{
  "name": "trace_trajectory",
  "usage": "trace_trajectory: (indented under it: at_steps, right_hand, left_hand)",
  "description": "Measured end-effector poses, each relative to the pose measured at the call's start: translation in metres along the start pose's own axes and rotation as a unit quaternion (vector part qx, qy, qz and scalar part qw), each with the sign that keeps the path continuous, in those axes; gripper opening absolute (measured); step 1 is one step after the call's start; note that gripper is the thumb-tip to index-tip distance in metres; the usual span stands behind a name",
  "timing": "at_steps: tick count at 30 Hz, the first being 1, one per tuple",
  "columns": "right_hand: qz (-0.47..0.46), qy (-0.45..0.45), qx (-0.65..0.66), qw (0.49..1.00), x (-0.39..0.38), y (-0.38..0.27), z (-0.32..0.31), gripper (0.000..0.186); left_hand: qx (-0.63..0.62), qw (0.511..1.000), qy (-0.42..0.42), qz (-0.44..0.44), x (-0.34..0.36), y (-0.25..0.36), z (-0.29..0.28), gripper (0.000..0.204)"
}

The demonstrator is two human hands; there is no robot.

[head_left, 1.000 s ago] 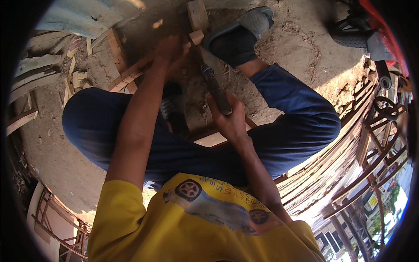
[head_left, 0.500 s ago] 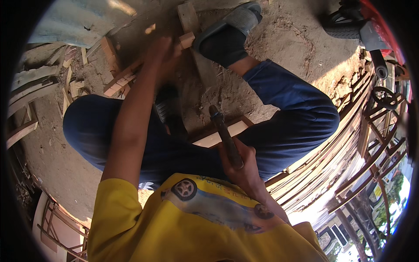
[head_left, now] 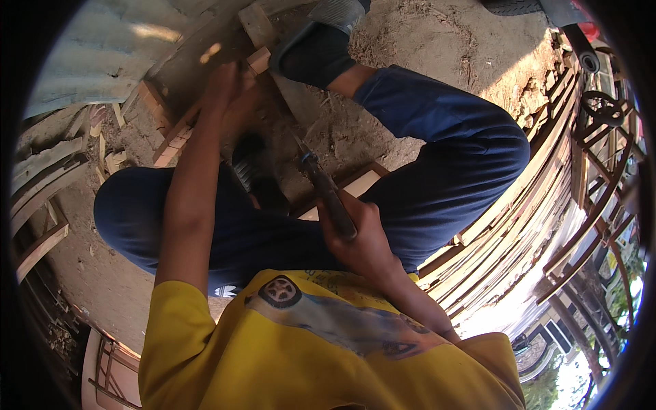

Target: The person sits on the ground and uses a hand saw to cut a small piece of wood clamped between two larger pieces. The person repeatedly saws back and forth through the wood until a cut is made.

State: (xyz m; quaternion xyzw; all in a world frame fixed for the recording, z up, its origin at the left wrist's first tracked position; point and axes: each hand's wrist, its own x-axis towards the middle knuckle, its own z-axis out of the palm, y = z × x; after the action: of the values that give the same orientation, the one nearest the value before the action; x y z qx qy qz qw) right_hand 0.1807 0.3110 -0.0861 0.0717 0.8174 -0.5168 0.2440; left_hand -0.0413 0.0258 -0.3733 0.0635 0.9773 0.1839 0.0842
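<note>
My right hand (head_left: 359,229) is closed around the dark handle of a hand tool (head_left: 329,198). A bluish ring sits at the handle's far end, and a thin metal shank or blade points away from me, up and left. Its tip is too faint to tell its exact kind. My left hand (head_left: 229,85) reaches out between my feet, beside a small wooden block (head_left: 258,60). Blur and shadow hide its fingers. The block sits by a longer wooden board (head_left: 294,99) on the ground, next to my sandal (head_left: 301,51).
Stacked wood strips (head_left: 506,212) lie along the right side. Wood offcuts (head_left: 171,140) are on the dirt at the left, below a corrugated metal sheet (head_left: 102,61). A light board (head_left: 355,184) lies between my legs. A wheel (head_left: 601,108) is at the far right.
The view has shifted, so the scene sits further left and higher. My right hand still grips the tool, which points away with its shank showing more clearly. My left hand stays near the block.
</note>
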Motion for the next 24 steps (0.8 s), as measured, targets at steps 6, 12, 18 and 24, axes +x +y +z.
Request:
trace_trajectory:
  at_steps: [6,12,18,24]
  right_hand:
    - [-0.020,0.018,0.002,1.000,-0.030,0.007,-0.007,0.012]
    - [-0.059,-0.001,-0.025,0.998,0.016,0.017,0.008,0.014]
    - [-0.015,0.001,-0.021,1.000,-0.012,-0.004,-0.017,0.008]
    - [-0.003,0.018,-0.006,1.000,-0.009,0.003,0.002,0.008]
  left_hand:
    - [0.012,1.000,0.007,-0.019,0.001,0.004,-0.011,0.029]
    - [0.036,0.998,-0.045,-0.020,-0.001,0.019,-0.022,0.034]
    - [0.034,0.999,-0.012,-0.004,-0.001,0.005,-0.011,0.037]
    - [0.062,0.998,0.002,0.002,-0.016,0.013,-0.010,0.036]
